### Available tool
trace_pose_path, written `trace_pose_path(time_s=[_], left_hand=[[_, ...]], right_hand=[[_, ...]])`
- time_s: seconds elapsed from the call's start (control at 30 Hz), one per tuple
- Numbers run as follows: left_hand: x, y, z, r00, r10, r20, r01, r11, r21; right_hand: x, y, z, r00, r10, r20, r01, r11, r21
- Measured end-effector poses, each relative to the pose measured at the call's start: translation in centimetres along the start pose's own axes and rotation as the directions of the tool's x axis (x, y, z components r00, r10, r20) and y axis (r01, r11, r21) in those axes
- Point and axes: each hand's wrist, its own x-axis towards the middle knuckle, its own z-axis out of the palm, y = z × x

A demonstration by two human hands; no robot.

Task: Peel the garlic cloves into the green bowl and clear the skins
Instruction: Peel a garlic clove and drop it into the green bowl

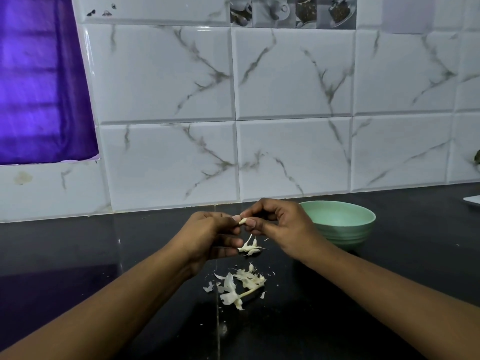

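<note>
A small pale garlic clove [242,221] is pinched between the fingertips of my left hand [210,237] and my right hand [279,224], just above the black counter. Below the fingers lie a few unpeeled cloves [250,248] with thin tails. Nearer to me sits a pile of white garlic skins and a stalk [240,285]. The green bowl [363,216] stands upright right of my right hand, which covers its left rim; what shows of its inside is bare.
The black counter [104,255] runs to a white marble-tiled wall [285,113]. A purple curtain [39,87] hangs at the upper left. A white flat object's corner [473,200] shows at the far right edge.
</note>
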Motion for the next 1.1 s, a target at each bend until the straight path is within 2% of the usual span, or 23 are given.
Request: trace_pose_path(time_s=[0.17,0.4,0.57,0.7,0.93,1.1], left_hand=[[-0.3,0.1,-0.1,0.997,0.046,0.065,-0.053,0.992,0.115],[-0.2,0.6,-1.0,0.967,0.254,0.027,-0.253,0.937,0.241],[-0.5,0.6,-0.9,0.911,0.410,0.038,-0.384,0.812,0.440],[-0.5,0.6,-0.9,0.878,0.476,0.042,-0.423,0.732,0.533],[-0.4,0.5,-0.7,0.902,0.432,-0.002,-0.384,0.805,0.453],[-0.1,0.4,-0.4,0.975,0.220,-0.025,-0.211,0.957,0.198]], right_hand=[[0.1,0.1,-0.2,0.996,0.084,0.027,-0.088,0.977,0.195],[0.3,0.0,-0.3,0.992,0.129,-0.019,-0.120,0.960,0.253],[0.4,0.0,-0.3,0.988,0.154,-0.031,-0.137,0.941,0.310],[0.3,-0.1,-0.3,0.986,0.162,-0.025,-0.146,0.935,0.323],[0.2,-0.2,-0.1,0.991,0.127,-0.028,-0.115,0.954,0.277],[0.1,-0.3,0.1,0.998,0.029,-0.061,-0.022,0.993,0.112]])
